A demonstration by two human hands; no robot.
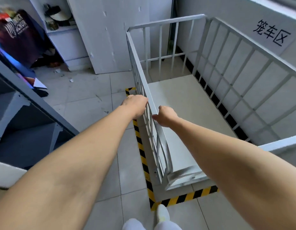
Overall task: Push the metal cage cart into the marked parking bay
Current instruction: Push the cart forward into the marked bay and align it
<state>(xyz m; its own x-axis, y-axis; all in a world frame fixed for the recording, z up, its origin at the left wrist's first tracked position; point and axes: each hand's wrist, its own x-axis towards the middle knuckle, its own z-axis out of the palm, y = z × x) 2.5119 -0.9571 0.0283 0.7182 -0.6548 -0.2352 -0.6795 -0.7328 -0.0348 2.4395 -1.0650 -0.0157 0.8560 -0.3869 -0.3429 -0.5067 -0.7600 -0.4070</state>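
Both your hands, left hand (135, 105) and right hand (165, 117), curl closed over the stiff, heavy-looking metal cage cart (160, 143) top rail—grip there, nudge inside striped parking bay (140, 146).

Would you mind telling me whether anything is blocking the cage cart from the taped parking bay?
Nothing visible does. The cage cart already sits inside the striped floor tape, close to the wall, with both hands on its side rail.
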